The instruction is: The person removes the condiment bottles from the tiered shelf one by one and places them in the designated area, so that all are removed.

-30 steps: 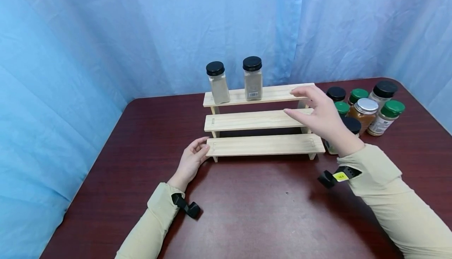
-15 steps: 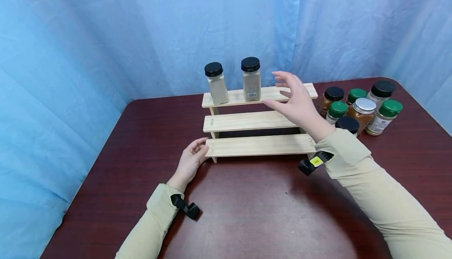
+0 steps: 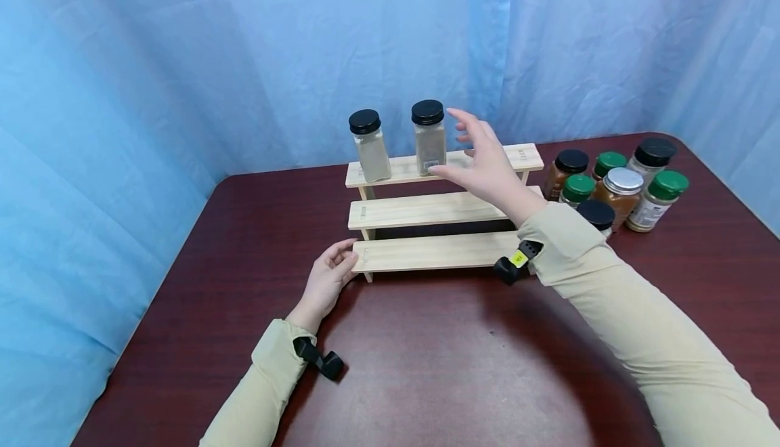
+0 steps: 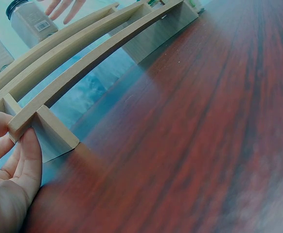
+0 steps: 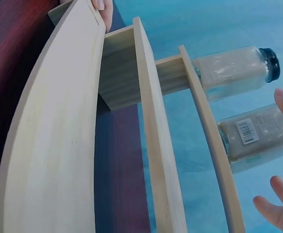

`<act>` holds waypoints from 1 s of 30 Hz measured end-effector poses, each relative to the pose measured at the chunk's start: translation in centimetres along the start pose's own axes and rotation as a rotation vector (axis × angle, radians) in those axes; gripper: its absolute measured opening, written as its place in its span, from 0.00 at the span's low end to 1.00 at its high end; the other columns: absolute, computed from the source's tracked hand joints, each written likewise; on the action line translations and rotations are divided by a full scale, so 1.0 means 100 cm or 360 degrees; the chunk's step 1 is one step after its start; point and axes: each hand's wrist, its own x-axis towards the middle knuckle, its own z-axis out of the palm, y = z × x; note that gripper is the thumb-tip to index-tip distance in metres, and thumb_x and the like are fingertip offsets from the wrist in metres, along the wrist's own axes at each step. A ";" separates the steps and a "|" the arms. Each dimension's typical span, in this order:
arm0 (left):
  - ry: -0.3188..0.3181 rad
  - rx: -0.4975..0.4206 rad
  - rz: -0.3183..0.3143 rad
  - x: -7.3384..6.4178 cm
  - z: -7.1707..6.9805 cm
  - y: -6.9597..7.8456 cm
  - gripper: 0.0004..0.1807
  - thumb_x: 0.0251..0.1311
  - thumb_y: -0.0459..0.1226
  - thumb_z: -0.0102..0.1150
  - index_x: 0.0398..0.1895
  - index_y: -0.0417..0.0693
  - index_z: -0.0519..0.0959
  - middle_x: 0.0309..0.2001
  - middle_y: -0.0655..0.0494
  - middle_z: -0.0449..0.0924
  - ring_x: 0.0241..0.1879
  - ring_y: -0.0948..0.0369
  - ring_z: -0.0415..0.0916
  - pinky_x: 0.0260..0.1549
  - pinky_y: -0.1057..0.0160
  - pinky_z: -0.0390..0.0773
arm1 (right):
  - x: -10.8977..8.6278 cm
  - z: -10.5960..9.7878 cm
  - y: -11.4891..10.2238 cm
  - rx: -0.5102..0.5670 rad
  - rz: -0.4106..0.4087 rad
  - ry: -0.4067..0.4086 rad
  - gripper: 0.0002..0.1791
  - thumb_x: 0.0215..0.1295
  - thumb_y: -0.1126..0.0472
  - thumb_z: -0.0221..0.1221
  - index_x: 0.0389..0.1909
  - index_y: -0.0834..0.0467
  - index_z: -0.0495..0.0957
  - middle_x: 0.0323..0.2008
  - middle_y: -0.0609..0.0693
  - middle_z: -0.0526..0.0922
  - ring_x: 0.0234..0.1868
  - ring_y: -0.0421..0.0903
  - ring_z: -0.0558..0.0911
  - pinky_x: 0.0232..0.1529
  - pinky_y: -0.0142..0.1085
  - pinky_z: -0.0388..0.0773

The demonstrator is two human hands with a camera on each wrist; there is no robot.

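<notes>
A three-step wooden shelf rack (image 3: 432, 253) stands on the table. My left hand (image 3: 326, 281) pinches the left end of its lowest board between thumb and fingers, seen close in the left wrist view. Two glass spice jars with black lids stand upright on the top board: the left jar (image 3: 373, 156) and the right jar (image 3: 430, 143), which bears a barcode label (image 5: 247, 131). Beside the right jar, my right hand (image 3: 487, 166) has thumb and fingers spread apart, reaching to either side of it. In the right wrist view a gap shows between fingertips (image 5: 260, 203) and glass.
To the right of the rack several spice jars are grouped, among them a silver-lidded jar (image 3: 620, 189), a green-lidded jar (image 3: 658, 202) and a black-lidded jar (image 3: 567, 171). A blue curtain (image 3: 292, 61) hangs behind the dark red table (image 3: 426, 366).
My right hand has moved left along the rack from its right end to the right jar, fingers still spread. My left hand keeps its place on the lowest board.
</notes>
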 end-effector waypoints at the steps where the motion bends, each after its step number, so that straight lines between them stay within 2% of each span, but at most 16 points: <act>1: 0.0000 -0.0003 0.0001 0.000 0.000 0.000 0.22 0.66 0.26 0.47 0.63 0.33 0.65 0.34 0.61 0.71 0.33 0.70 0.73 0.33 0.73 0.75 | 0.001 0.001 0.000 0.0001 -0.0007 -0.0001 0.48 0.54 0.55 0.69 0.72 0.43 0.52 0.64 0.58 0.60 0.63 0.55 0.66 0.62 0.52 0.65; 9: 0.0003 -0.0021 0.0001 -0.001 0.001 0.000 0.22 0.66 0.26 0.47 0.63 0.33 0.64 0.33 0.61 0.71 0.32 0.70 0.72 0.33 0.73 0.75 | 0.008 0.005 -0.005 -0.0016 -0.0048 0.0021 0.50 0.54 0.58 0.69 0.73 0.41 0.50 0.64 0.59 0.59 0.62 0.57 0.66 0.61 0.52 0.65; 13: 0.0003 -0.0024 0.0007 0.000 0.001 0.001 0.22 0.66 0.26 0.47 0.63 0.33 0.64 0.33 0.62 0.71 0.32 0.70 0.72 0.33 0.73 0.75 | 0.010 0.006 -0.006 -0.0050 -0.0048 -0.0004 0.49 0.53 0.58 0.70 0.72 0.41 0.52 0.64 0.59 0.59 0.63 0.57 0.66 0.61 0.52 0.66; 20: -0.0001 -0.0005 -0.0002 -0.001 -0.001 0.000 0.22 0.67 0.27 0.47 0.63 0.32 0.64 0.34 0.61 0.71 0.33 0.70 0.73 0.33 0.73 0.75 | 0.011 0.011 -0.004 -0.0066 -0.0038 -0.0027 0.51 0.53 0.59 0.69 0.72 0.41 0.48 0.64 0.60 0.59 0.63 0.57 0.66 0.60 0.53 0.66; 30: -0.0006 -0.0010 -0.0004 0.000 0.000 0.000 0.22 0.66 0.27 0.47 0.63 0.33 0.65 0.34 0.61 0.71 0.32 0.70 0.73 0.33 0.74 0.75 | 0.016 0.023 0.001 -0.0033 -0.0085 0.0062 0.50 0.54 0.62 0.68 0.70 0.45 0.45 0.63 0.65 0.61 0.59 0.60 0.70 0.58 0.51 0.70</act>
